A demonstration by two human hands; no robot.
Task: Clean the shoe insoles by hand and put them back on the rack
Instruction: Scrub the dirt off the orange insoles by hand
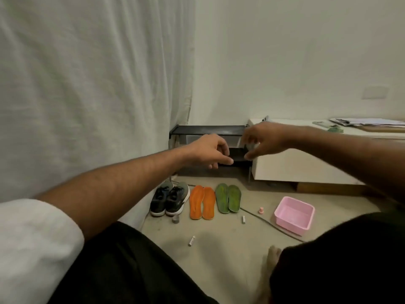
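On the floor, two orange insoles [202,202], two green insoles [228,198], two shoes [169,198], left hand [208,151] grip loose, right hand [262,139] grip unclear.

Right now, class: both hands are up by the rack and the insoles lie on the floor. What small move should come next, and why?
Probably lower the left hand to the orange insoles. It looks empty, they lie nearest below it, and neither they nor the green insoles are on the rack yet.

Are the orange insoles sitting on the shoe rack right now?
No, the pair of flat orange insoles lies on the floor in front of the black shoe rack, between the dark sneakers and the green insoles.
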